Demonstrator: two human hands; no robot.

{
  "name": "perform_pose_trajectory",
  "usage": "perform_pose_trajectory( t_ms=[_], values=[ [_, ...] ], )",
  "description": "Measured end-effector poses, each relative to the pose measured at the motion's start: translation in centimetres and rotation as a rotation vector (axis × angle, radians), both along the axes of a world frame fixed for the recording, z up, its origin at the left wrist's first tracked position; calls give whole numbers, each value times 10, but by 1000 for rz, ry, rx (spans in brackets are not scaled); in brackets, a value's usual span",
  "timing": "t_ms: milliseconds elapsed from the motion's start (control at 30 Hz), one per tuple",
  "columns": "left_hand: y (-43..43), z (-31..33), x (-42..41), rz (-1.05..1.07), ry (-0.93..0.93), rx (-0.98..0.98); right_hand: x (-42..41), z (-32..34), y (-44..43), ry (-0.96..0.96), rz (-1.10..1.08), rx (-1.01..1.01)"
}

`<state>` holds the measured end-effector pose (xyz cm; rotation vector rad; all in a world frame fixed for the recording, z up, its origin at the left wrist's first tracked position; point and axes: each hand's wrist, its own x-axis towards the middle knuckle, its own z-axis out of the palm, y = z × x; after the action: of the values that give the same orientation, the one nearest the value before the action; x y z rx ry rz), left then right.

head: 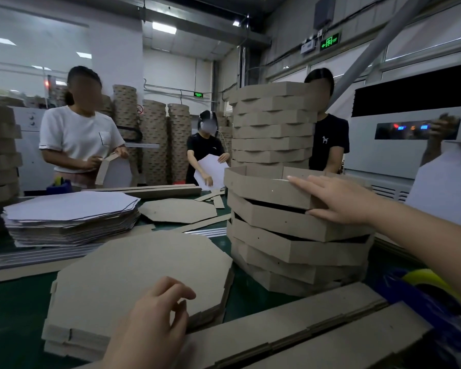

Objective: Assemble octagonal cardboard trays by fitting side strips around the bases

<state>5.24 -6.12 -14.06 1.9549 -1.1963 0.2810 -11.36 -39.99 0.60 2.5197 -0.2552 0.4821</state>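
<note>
1. The person's right hand (338, 201) lay against the outer wall of the top brown octagonal cardboard tray (261, 186). Its fingers were straight and slightly spread, with the forefinger along the rim and the thumb low on the wall.
2. That tray crowned a near stack of assembled brown cardboard trays (298, 243), set at uneven angles on the dark green table (8, 315), right of centre.
3. The left hand (155, 315) was over the near edge of a low pile of flat brown octagonal cardboard bases (144, 270), just left of the tray stack. Its fingers were loosely curled, the thumb close to the forefinger. Whether they touched the cardboard could not be told.
4. Long brown cardboard side strips (304, 323) lay flat across the foreground, in front of both piles.
5. A thick stack of white-faced octagonal sheets (69, 217) sat at the far left of the table, with a single brown octagonal base (176, 210) beside it.
6. A taller column of finished brown trays (272, 129) stood behind the near stack.
7. A blue tape dispenser with a yellow roll (437, 291) sat at the right edge.
8. Three other people stood across the table, handling cardboard pieces.
</note>
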Motion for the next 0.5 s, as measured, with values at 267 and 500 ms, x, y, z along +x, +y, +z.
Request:
perform_pose_trajectory(
  t_ms=[267,500],
  values=[
    [-1,-2,1,5,15,-9,3,4,7,-3,4,-98],
    [-2,-2,0,7,31,-19,17,5,25,-56,-49,-216]
  ],
)
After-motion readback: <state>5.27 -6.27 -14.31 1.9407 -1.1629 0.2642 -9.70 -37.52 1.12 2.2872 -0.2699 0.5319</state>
